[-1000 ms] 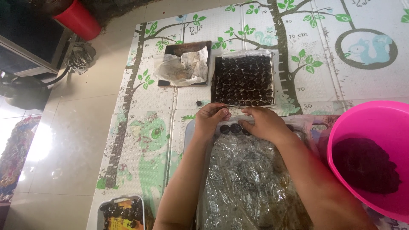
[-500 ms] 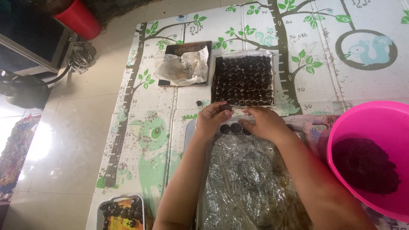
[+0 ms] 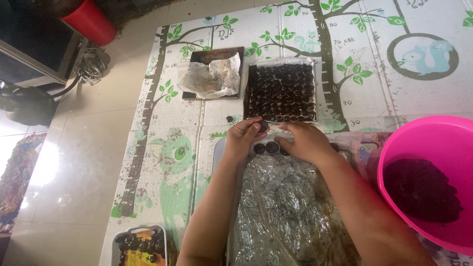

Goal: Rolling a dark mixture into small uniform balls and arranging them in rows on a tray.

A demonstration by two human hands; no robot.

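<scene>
Left hand [image 3: 245, 139] pinches one dark ball [image 3: 262, 126]; right hand [image 3: 305, 142] rests fingers together; beyond the fingertips the far tray [image 3: 281, 92] is full; just under them, the foil-lined tray [image 3: 290, 212] bears few.

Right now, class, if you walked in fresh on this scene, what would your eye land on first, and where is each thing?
The bright pink tub at the right edge, with dark soil at its bottom, stands out most. Near the middle, the left hand pinches a small dark ball while the right hand rests on a plastic-lined tray beside a few more balls. Beyond the hands, a full tray of dark balls lies on the tree-patterned play mat.
</scene>
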